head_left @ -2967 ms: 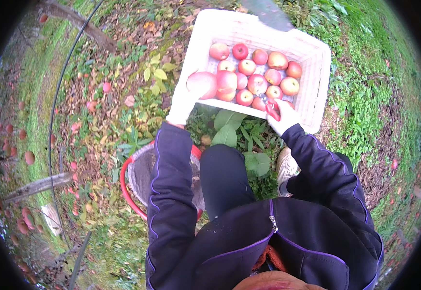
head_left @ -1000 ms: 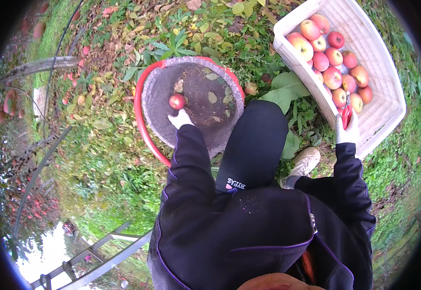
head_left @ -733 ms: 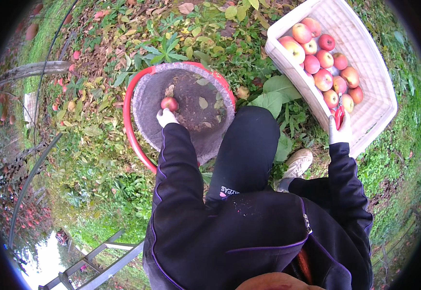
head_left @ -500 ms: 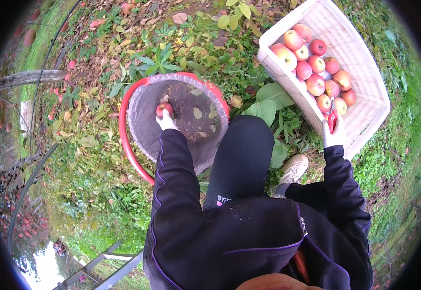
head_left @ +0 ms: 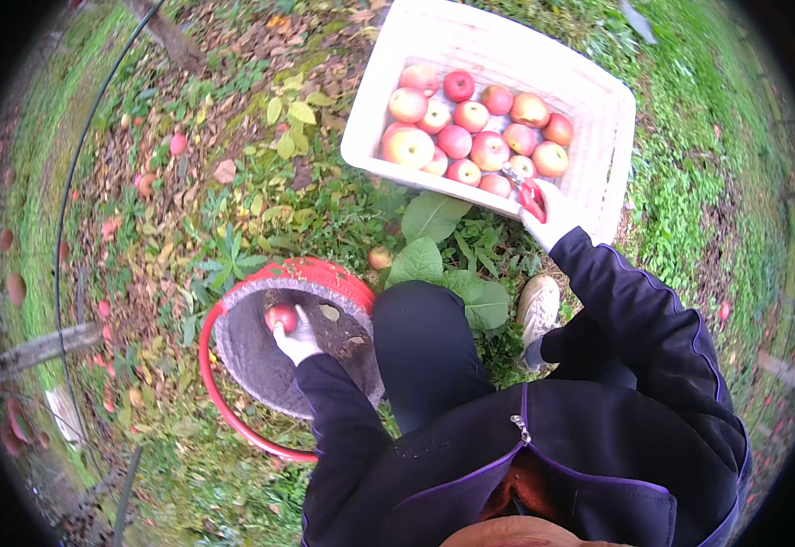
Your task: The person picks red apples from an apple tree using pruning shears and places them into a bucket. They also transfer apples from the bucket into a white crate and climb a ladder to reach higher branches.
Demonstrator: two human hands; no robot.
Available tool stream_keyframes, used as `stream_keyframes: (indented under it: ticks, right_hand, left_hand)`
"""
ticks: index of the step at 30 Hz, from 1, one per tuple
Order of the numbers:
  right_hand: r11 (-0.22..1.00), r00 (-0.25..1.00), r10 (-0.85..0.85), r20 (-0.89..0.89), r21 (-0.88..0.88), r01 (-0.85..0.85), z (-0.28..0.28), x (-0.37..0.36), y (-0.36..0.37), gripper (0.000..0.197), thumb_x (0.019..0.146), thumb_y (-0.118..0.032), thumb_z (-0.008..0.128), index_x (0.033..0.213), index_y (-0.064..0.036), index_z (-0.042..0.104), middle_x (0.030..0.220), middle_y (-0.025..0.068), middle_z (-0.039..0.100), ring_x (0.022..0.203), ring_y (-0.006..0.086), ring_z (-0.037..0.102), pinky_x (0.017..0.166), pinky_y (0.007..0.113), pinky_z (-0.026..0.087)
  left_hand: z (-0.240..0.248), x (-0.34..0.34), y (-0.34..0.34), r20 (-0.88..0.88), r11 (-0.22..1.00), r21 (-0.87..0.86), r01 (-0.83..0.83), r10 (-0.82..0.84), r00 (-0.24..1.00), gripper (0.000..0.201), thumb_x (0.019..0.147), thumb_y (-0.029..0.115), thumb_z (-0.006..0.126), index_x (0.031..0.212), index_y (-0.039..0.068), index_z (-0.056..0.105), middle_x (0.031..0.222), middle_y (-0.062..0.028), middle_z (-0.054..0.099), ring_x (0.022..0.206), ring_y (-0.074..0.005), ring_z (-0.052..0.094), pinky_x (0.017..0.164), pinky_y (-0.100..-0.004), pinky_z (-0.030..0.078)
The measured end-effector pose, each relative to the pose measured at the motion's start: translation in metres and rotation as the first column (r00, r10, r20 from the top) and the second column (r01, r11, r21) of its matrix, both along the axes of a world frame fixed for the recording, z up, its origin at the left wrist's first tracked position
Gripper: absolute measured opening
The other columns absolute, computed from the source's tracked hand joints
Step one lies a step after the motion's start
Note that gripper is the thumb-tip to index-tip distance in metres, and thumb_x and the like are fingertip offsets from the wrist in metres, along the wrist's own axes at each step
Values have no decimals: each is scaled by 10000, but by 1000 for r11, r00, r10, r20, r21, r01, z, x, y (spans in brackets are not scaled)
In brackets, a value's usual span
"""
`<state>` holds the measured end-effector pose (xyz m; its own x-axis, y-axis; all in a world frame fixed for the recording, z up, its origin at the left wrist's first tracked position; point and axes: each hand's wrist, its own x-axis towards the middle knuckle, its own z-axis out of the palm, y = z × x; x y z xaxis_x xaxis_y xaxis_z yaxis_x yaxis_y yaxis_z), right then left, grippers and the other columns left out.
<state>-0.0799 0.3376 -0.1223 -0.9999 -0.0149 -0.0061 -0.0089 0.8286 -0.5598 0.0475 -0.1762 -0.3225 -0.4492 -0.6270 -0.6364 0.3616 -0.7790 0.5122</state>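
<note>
My left hand (head_left: pixel 298 340), in a pale glove, has its fingers round a red apple (head_left: pixel 280 317). Hand and apple are at the mouth of a red bucket (head_left: pixel 329 273) with a grey fuzzy lining; leaves and dirt show on its bottom. In my right hand (head_left: pixel 557 217), also pale-gloved, is a pair of small red-handled clippers (head_left: pixel 532 198), blades pointing toward the apples. This hand is at the near wall of a white plastic crate (head_left: pixel 493 36). Several red and yellow apples (head_left: pixel 455 141) lie in the crate, mostly toward its left and middle.
Broad green leaves (head_left: pixel 434 217) grow between bucket and crate. A yellowish apple (head_left: pixel 380 258) lies on the ground beside the bucket. My knee (head_left: pixel 425 337) and shoe (head_left: pixel 538 310) are between the two containers. A dark hose (head_left: pixel 73 182) runs along the left, with fallen apples around.
The view has turned, so the crate appears farther left and the bucket lower. My left hand still holds the apple at the bucket; my right hand keeps the clippers by the crate.
</note>
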Motion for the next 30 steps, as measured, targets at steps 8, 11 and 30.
stream_keyframes:
  ticks: [8,11,30]
  right_hand:
    - [997,994,-77,75,16,76,12,-1,1,545,756,-332,682,1209,-73,524,1004,170,634,918,325,628,802,408,502]
    - [993,990,-116,81,13,115,7,1,5,555,755,-341,682,1215,-75,521,1019,172,635,929,329,627,800,406,503]
    - [313,950,-93,299,-897,313,84,6,31,508,852,-244,624,1276,-14,463,1049,124,582,956,195,566,838,324,460]
  left_hand:
    - [167,-55,87,110,719,-474,508,-523,845,619,732,166,646,1306,74,433,1267,-117,443,1183,-304,452,943,-524,462]
    - [214,-74,107,-2,774,-546,319,-382,924,599,747,178,627,1302,75,424,1270,-114,435,1168,-319,465,957,-520,454]
    - [122,-290,358,955,-953,291,85,294,28,547,803,270,570,1310,144,407,1215,-217,499,1054,-418,549,910,-488,450]
